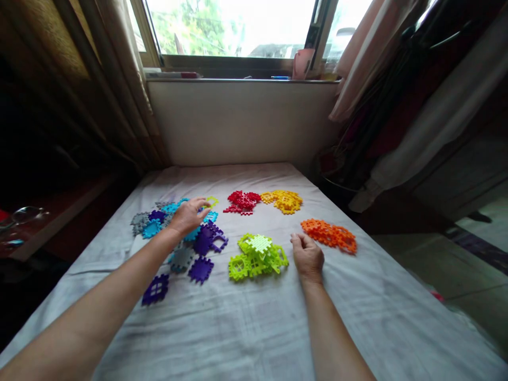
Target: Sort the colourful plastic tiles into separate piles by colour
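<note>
At far left, tight along the edge of the white sheet (246, 338), a dark reddish shelf (75, 214), with a brown curtain (130, 106) hanging at the far corner. In from there, a strip of sheet, then a dark purple windowed tile (155, 289) just inside the left forearm. Next, a mixed pile of gray, blue and purple tiles (203, 239), spread below and to both sides of the left hand (190, 216); thumb and fingers slightly parted, tips near a lime frame tile (215, 201), gripped or free impossible to tell. Farther right, a lane of sheet, then a red heap (243, 201) toward the far side and a lime-green heap (257, 258) nearer, with a broad stretch of sheet in front. Right beside the red, a yellow heap (288, 201). Just right of the green, the right hand (308, 258), low over the sheet, curled narrow, inside hidden. Beyond its knuckles, an orange heap (329, 235), near the right edge, with floor (413, 264) below and hanging clothes (420, 143) crowding the far corner.
</note>
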Demonstrator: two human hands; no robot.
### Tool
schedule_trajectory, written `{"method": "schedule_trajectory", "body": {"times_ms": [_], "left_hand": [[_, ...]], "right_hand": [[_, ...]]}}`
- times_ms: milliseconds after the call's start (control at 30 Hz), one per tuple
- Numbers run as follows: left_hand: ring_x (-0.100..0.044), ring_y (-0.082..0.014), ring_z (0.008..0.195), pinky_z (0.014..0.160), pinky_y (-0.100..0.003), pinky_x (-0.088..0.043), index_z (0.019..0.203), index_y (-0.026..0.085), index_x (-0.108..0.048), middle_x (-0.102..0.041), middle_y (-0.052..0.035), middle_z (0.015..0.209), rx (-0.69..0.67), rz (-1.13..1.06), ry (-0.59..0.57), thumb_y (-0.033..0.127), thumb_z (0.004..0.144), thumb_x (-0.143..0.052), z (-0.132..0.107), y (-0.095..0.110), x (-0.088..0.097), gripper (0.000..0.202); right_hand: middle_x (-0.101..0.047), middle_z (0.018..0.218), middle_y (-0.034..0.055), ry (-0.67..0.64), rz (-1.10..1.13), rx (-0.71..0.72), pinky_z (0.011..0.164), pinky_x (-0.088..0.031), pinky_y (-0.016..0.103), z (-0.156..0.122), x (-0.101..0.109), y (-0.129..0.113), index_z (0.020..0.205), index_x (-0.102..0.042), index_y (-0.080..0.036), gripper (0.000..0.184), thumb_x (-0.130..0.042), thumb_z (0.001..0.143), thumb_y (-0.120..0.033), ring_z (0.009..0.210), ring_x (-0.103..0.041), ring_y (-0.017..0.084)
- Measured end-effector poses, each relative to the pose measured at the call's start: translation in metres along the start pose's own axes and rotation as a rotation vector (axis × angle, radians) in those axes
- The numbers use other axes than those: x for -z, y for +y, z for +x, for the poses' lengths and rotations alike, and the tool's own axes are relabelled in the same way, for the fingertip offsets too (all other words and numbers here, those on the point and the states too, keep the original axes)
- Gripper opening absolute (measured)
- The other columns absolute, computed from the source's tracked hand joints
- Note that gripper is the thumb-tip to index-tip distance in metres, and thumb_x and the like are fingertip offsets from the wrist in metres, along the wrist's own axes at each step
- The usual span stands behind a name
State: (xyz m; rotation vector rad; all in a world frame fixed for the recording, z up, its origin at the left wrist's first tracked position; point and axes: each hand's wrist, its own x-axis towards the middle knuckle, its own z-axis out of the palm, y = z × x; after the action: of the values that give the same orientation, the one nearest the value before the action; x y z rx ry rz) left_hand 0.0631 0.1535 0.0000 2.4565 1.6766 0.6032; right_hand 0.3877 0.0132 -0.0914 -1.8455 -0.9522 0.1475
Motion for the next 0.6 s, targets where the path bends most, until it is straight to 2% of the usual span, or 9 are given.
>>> {"method": "schedule_trajectory", "body": {"times_ms": [67,167,300,367,433,500,600], "left_hand": [[-0.062,-0.0211,0.120,0.108,-0.035,-0.044,0.103,0.025,-0.073,-0.068,-0.0060,0.128,-0.099,-0.140,0.023,0.040,0.087,-0.054,-0.029,0.029,-0.010,0.029],[-0.062,-0.0210,0.119,0.107,-0.036,-0.046,0.101,0.025,-0.073,-0.067,-0.0069,0.128,-0.116,-0.279,-0.010,0.038,0.087,-0.056,-0.068,0.066,-0.030,0.026],[-0.063,-0.0223,0.120,0.106,-0.037,-0.047,0.099,0.024,-0.072,-0.065,-0.0090,0.133,-0.089,-0.356,-0.034,0.034,0.085,-0.060,-0.104,0.096,-0.055,0.021],[-0.065,-0.0220,0.116,0.102,-0.036,-0.050,0.108,0.024,-0.069,-0.067,-0.0090,0.128,-0.073,-0.372,-0.040,0.033,0.085,-0.060,-0.114,0.102,-0.064,0.027],[-0.068,-0.0214,0.109,0.097,-0.036,-0.053,0.119,0.024,-0.064,-0.070,-0.0083,0.122,-0.053,-0.377,-0.035,0.033,0.085,-0.058,-0.121,0.101,-0.068,0.036],[-0.068,-0.0209,0.107,0.096,-0.036,-0.054,0.125,0.024,-0.061,-0.071,-0.0071,0.121,-0.038,-0.375,0.011,0.031,0.087,-0.054,-0.127,0.094,-0.068,0.039],[-0.065,-0.0207,0.115,0.103,-0.039,-0.051,0.125,0.025,-0.060,-0.070,-0.0062,0.125,-0.047,-0.355,0.140,0.027,0.089,-0.047,-0.138,0.078,-0.063,0.039]], "right_hand": [[-0.074,0.074,0.0088,-0.003,0.002,0.008,0.065,-0.045,0.031,0.000,0.000,-0.001,0.073,-0.070,-0.022,0.048,-0.043,0.078,-0.062,0.068,-0.065,0.023],[-0.074,0.073,0.0089,-0.005,0.017,0.012,0.067,-0.046,0.031,0.002,0.000,-0.002,0.073,-0.069,-0.022,0.045,-0.043,0.078,-0.059,0.070,-0.065,0.023],[-0.074,0.078,0.0104,-0.040,0.027,0.028,0.072,-0.048,0.033,-0.001,0.003,-0.007,0.080,-0.071,-0.020,0.045,-0.042,0.080,-0.054,0.074,-0.065,0.024],[-0.074,0.091,0.0129,-0.056,0.018,0.106,0.081,-0.050,0.036,-0.010,0.008,-0.016,0.095,-0.072,-0.017,0.048,-0.042,0.082,-0.052,0.085,-0.066,0.025],[-0.071,0.114,0.0163,-0.057,-0.037,0.258,0.095,-0.046,0.041,-0.027,0.015,-0.029,0.116,-0.068,-0.015,0.052,-0.046,0.084,-0.050,0.106,-0.063,0.028],[-0.059,0.137,0.0165,-0.094,-0.142,0.460,0.109,-0.034,0.049,-0.051,0.021,-0.044,0.131,-0.061,-0.020,0.056,-0.053,0.085,-0.049,0.129,-0.049,0.032],[-0.045,0.152,0.0117,-0.295,-0.291,0.741,0.116,-0.012,0.060,-0.085,0.021,-0.065,0.138,-0.057,-0.032,0.061,-0.065,0.082,-0.054,0.144,-0.029,0.037]]}}
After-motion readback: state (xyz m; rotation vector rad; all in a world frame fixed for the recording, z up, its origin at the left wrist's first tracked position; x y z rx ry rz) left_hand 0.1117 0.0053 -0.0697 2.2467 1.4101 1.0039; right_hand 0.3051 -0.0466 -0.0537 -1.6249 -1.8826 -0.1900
